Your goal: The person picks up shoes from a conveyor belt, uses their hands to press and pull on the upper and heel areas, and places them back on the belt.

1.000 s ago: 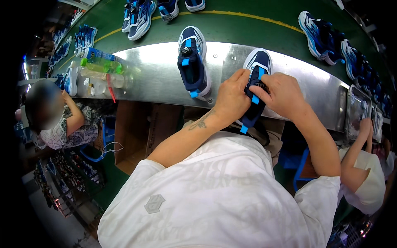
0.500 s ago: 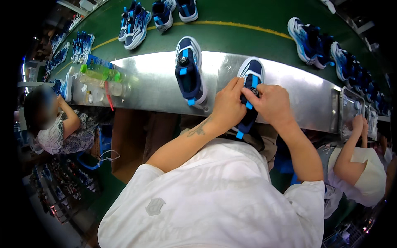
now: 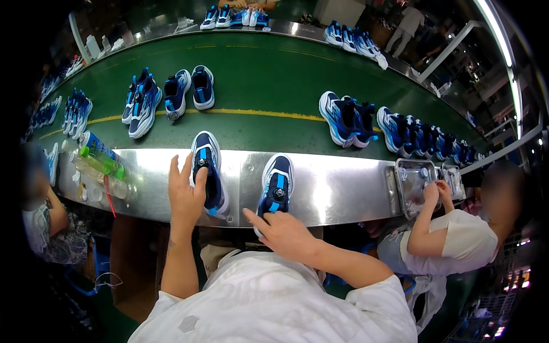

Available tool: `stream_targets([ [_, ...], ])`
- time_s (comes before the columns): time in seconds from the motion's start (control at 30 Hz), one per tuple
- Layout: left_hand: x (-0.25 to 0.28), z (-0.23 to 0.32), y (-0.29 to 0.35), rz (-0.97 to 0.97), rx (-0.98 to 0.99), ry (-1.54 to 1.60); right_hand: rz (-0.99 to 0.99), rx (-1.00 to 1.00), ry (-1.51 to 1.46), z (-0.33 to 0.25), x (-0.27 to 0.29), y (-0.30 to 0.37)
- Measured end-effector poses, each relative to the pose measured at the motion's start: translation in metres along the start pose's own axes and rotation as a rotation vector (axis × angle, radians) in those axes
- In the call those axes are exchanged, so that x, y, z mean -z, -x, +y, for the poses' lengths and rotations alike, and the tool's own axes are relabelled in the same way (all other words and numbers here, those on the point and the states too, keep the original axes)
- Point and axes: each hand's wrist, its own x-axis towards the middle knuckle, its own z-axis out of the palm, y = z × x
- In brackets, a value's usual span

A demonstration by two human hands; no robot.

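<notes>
Two navy, light-blue and white sneakers with round dial closures lie on the steel bench, toes pointing away from me. My left hand (image 3: pixel 189 191) is beside the left sneaker (image 3: pixel 213 191), fingers spread and upright, thumb stretched toward its dial. It does not grip the shoe. My right hand (image 3: pixel 286 231) lies over the heel end of the right sneaker (image 3: pixel 279 174), covering part of its collar. Its index finger stretches out to the left; the other fingers are loosely bent, and no grip shows. The right sneaker's dial and blue strap are uncovered.
Beyond the steel bench (image 3: pixel 349 188) runs a green belt (image 3: pixel 269 86) with a yellow line and several more sneakers (image 3: pixel 143 106). Plastic bottles (image 3: pixel 100 163) stand at the left. A metal tray (image 3: pixel 416 188) is at the right, near a co-worker (image 3: pixel 452 228). Another person sits at far left.
Both hands have come off the right sneaker's dial area. The left hand has moved left to the other sneaker; the right has drawn back to the heel. The view has tilted upward.
</notes>
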Motion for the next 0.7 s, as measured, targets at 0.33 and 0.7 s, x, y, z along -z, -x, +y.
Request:
stream_targets([
  [0.33, -0.053, -0.020, 0.023, -0.348, 0.755, 0.984, -0.106, -0.079, 0.039, 0.033, 0.013, -0.082],
  [0.7, -0.074, -0.051, 0.042, -0.193, 0.686, 0.926, 0.436, -0.013, 0.276, 0.192, 0.111, -0.170],
])
